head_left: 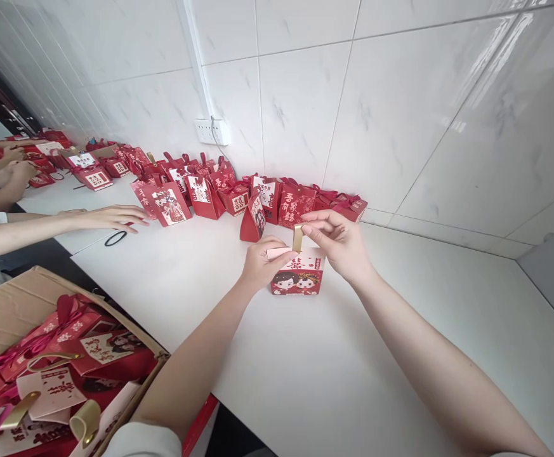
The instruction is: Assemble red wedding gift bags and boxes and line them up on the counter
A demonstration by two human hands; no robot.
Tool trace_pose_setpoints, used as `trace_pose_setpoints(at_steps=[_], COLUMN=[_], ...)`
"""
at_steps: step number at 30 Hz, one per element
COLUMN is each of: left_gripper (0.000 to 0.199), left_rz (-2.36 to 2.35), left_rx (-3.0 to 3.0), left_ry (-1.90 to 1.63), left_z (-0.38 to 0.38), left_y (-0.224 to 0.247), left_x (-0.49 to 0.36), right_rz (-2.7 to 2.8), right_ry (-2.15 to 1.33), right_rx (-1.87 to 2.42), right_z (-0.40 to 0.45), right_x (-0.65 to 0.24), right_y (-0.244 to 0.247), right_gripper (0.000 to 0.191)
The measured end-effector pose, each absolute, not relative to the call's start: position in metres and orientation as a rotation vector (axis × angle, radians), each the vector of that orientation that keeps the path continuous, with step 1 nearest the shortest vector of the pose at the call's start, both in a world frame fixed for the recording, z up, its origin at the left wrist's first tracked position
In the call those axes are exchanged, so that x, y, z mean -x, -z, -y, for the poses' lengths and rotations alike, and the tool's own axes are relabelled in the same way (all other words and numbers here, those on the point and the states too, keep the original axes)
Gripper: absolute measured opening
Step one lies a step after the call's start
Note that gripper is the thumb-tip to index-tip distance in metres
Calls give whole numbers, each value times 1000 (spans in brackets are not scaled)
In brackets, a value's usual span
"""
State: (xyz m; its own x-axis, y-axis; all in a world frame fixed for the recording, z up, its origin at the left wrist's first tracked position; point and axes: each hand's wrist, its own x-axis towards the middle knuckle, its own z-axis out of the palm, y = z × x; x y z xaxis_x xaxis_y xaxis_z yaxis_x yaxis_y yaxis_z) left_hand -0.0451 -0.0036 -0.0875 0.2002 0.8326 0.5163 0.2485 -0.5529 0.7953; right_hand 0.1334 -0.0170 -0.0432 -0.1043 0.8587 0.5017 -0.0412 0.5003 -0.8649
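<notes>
On the white table in front of me stands a red and pale pink gift box [297, 284] printed with two cartoon faces. A short gold strap [297, 238] rises from its top. My left hand [266, 261] pinches the pale upper flap of the box, thumb in front near the foot of the strap. My right hand [337, 244] is closed at the strap's upper end, thumb and forefinger pressed together on it. The back of the box and the far fingers of my left hand are hidden.
Several red gift boxes [205, 197] line the tiled wall. A cardboard carton [19, 289] of similar boxes stands at lower left. Another person's hand [115, 218] reaches in from the left, near a black ring [115, 238]. More hands [14, 171] are farther off. A socket [211, 132] is on the wall.
</notes>
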Motion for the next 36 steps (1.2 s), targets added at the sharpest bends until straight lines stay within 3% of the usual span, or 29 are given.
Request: trace_pose_setpoints(at_steps=[4,8,15,20,27,36], left_gripper=[32,62,86,77,57,32], left_rz=[-1071,-1014,-902,-955,-946,-836], left_rx=[-1789,-1699,-1787,-1814,-1399,-863], left_ry=[-1243,-904,-529,-613,-835,-1209], left_z=[-7,-19,-30,-31,-26,21], left_y=[98,111,123,120,104,41], left_x=[51,66,96,94,75,76], right_rz=[1566,1559,1393,1188,972,980], right_ry=[-981,-932,-1065,-1194,-1340,-1361], right_rx=[810,964,1174,1125,961,1013], right_z=[13,17,35,31,38,36], right_x=[-140,-152,-182,-193,-205,-203], right_y=[54,98,180,180,174,170], right_gripper=[36,54,41,36,30,32])
